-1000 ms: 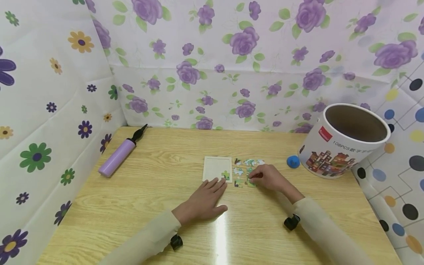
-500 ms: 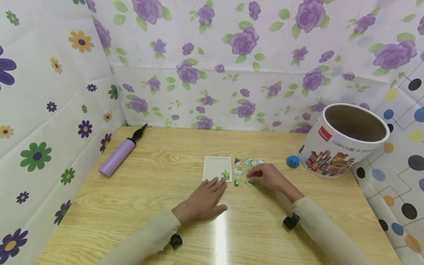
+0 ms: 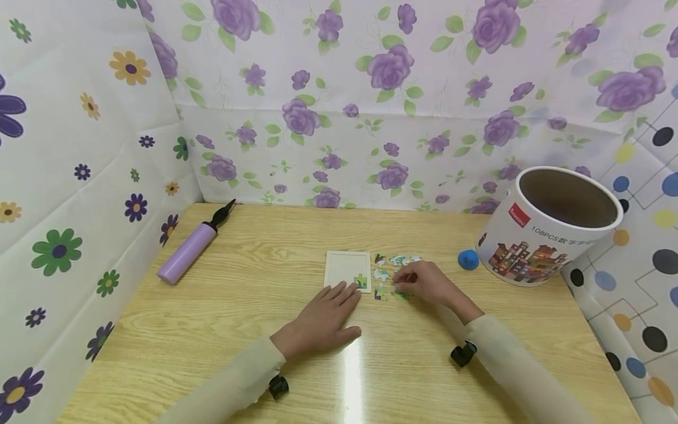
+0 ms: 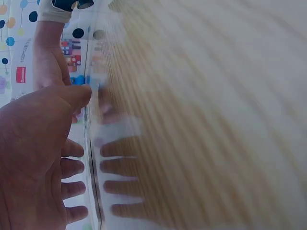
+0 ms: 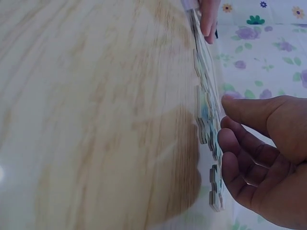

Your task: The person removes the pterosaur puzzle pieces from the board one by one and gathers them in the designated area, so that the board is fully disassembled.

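Observation:
In the head view, my left hand lies flat with straight fingers, its fingertips at the near edge of a square wooden puzzle tray. One green puzzle piece sits in the tray's near right corner. My right hand hovers low over loose jigsaw pieces right of the tray. Its fingers are loosely bent, and in the right wrist view thumb and fingers stand apart with nothing seen between them. The fingertips are close to the pieces; contact cannot be told. The hand covers some of them.
A purple hand pump with a black nozzle lies at the table's left. On the right stand a large white bucket with a printed building picture and, beside it, a small blue object. Patterned cloth walls border the table.
My right hand has shifted slightly left over the loose pieces. A near right piece beneath it shows a little differently. My left hand has barely moved, and the tray stays in place.

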A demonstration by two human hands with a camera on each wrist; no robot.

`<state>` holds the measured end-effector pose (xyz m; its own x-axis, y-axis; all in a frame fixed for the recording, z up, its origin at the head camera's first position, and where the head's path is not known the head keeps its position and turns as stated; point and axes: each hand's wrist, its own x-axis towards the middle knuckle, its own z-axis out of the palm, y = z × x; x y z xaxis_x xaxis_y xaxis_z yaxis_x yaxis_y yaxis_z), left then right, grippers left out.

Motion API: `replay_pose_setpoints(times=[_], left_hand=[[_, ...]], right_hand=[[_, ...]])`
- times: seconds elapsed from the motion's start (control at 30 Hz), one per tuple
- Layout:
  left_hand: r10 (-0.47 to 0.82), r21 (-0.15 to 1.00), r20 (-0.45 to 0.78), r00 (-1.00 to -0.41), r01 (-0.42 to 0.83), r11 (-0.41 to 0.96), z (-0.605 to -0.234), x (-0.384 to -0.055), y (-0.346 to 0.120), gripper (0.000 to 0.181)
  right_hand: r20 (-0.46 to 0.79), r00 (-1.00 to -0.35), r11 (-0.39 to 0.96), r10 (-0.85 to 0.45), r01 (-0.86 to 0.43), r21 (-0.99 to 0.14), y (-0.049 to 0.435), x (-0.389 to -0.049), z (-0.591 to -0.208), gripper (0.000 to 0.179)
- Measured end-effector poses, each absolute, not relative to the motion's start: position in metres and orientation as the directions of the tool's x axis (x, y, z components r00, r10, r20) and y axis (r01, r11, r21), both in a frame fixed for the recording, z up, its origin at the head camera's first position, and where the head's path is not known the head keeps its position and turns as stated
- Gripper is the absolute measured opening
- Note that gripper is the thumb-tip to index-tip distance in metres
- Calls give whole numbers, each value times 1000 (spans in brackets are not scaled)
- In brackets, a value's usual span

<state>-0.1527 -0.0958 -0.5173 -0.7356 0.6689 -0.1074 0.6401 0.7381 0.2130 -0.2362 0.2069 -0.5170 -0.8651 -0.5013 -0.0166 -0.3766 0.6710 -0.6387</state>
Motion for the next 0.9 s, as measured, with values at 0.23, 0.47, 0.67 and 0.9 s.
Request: replay_pose_setpoints(times=[0.23,0.47,0.67,0.9], left_hand=[[673,175,-108,-732,652,738,-517,-155,-107,83],[691,191,-128,-711,666,721,-521,-161,-115,90],[713,177,-123,-690,691,700,-522,-167,-119,89],[711,179,-132,-690,689,702,-519,-166,-118,89]], right_hand=[[-10,-852,651,-524,-392,-650,197,-238,-513,11],[-13,-846,653,-532,-401,-642,179,-243,-507,14],[-4,-832,637,-555,-422,-645,163,-251,-505,16],[-12,-816,648,-577,-449,-616,142,-261,-513,20]])
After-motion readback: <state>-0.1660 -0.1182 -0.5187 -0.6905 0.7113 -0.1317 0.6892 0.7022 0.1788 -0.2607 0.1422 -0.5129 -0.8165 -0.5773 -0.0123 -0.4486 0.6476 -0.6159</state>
